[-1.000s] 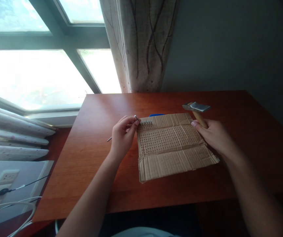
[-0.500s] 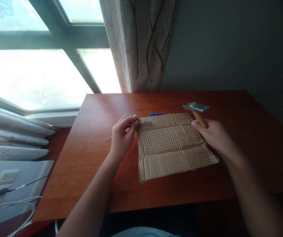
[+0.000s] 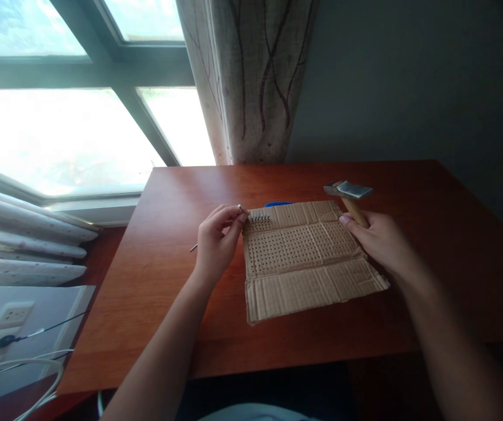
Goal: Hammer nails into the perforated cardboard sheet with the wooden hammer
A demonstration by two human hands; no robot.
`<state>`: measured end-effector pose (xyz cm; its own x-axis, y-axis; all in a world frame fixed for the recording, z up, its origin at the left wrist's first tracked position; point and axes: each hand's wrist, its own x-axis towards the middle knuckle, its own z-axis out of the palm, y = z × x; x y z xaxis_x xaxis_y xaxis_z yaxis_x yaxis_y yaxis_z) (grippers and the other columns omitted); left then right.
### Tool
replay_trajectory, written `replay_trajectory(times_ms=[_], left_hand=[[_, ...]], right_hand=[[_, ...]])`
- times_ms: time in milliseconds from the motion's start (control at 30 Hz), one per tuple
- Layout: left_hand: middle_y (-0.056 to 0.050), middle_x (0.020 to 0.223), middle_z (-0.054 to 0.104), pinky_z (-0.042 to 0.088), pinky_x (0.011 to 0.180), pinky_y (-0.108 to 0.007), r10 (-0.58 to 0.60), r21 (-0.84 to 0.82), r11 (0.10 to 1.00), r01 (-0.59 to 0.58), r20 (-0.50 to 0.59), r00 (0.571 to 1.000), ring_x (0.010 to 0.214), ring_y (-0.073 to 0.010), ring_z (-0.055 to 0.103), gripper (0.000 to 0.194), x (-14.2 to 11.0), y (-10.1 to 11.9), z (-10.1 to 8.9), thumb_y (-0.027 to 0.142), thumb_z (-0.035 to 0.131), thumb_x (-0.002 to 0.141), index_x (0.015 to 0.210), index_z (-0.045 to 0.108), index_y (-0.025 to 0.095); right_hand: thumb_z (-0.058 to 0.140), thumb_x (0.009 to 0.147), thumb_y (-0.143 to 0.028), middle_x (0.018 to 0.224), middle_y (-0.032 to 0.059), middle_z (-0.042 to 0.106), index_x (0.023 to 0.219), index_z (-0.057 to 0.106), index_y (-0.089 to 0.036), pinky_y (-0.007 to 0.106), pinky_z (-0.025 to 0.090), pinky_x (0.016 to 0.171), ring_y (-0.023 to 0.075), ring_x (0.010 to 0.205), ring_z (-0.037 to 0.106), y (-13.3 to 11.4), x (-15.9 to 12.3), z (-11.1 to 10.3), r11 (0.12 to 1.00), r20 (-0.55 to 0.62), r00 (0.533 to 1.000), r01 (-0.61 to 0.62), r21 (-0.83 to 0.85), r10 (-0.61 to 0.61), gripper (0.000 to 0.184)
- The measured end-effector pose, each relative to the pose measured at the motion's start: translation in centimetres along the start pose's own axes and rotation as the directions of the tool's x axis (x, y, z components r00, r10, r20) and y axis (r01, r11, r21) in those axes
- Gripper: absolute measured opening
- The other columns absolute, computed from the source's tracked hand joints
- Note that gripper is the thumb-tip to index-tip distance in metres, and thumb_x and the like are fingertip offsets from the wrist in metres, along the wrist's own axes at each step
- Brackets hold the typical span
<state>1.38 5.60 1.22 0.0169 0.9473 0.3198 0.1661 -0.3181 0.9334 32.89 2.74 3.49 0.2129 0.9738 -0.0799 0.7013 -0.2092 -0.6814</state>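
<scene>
A creased cardboard sheet [image 3: 301,286] lies before me, its middle covered with rows of small holes. Several nails [image 3: 260,217] stand in a row near its far left corner. At that corner, my left hand [image 3: 218,237] is closed, pinching a nail [image 3: 241,209] between thumb and fingers. Beside the sheet's right edge, my right hand [image 3: 376,234] wraps round the wooden handle of a hammer [image 3: 353,207], its metal head raised and pointing away from me. Another thin metal piece, perhaps a nail [image 3: 193,248], shows just left of my left hand.
Under the cardboard's far edge peeks a blue object [image 3: 277,204], mostly hidden. The reddish wooden table [image 3: 146,316] reaches to a window and a patterned curtain [image 3: 255,82]. At lower left are a wall socket [image 3: 13,316], a plug and white cables [image 3: 49,374].
</scene>
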Motion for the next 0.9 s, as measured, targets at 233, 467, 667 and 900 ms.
replay_trajectory(times_ms=[233,467,667,900], left_hand=[[-0.004,0.085,0.064,0.051,0.069,-0.024,0.025,0.013,1.0,-0.026,0.016,1.0,0.079,-0.0138,0.06,0.01,0.0,0.1,0.1,0.024,0.065,0.09,0.086,0.07,0.017],[-0.004,0.083,0.066,0.05,0.069,-0.025,0.079,0.111,0.991,-0.08,0.012,0.997,0.078,-0.0141,0.06,0.008,0.1,0.2,0.1,0.02,0.064,0.089,0.084,0.07,0.017],[-0.005,0.087,0.069,0.051,0.072,-0.027,0.126,0.164,0.978,-0.126,0.01,0.992,0.079,-0.0149,0.063,0.007,0.1,0.0,0.2,0.02,0.064,0.089,0.086,0.071,0.017],[-0.005,0.089,0.07,0.053,0.072,-0.027,0.132,0.139,0.982,-0.129,-0.014,0.991,0.08,-0.0148,0.064,0.007,0.0,0.0,0.3,0.02,0.066,0.088,0.088,0.072,0.017]], right_hand=[[0.059,0.088,-0.051,0.074,0.005,0.069,0.093,0.074,-0.016,0.032,0.045,0.062,0.0225,0.068,0.064,0.2,0.1,0.1,1.0,0.002,1.0,0.009,-0.005,-0.009,0.039],[0.059,0.088,-0.051,0.073,0.0051,0.069,0.091,0.074,-0.016,0.032,0.045,0.061,0.0226,0.067,0.064,0.2,0.1,0.1,1.0,-0.01,1.0,0.005,-0.013,-0.006,0.038],[0.059,0.087,-0.052,0.066,0.0034,0.065,0.085,0.073,-0.018,0.031,0.043,0.059,0.0206,0.062,0.06,0.7,0.2,0.4,0.999,-0.02,0.998,0.053,-0.01,-0.053,0.037],[0.056,0.088,-0.056,0.061,0.0002,0.058,0.078,0.07,-0.018,0.029,0.039,0.056,0.0179,0.058,0.053,1.2,0.5,0.2,0.99,0.021,0.994,0.105,-0.092,-0.104,0.042]])
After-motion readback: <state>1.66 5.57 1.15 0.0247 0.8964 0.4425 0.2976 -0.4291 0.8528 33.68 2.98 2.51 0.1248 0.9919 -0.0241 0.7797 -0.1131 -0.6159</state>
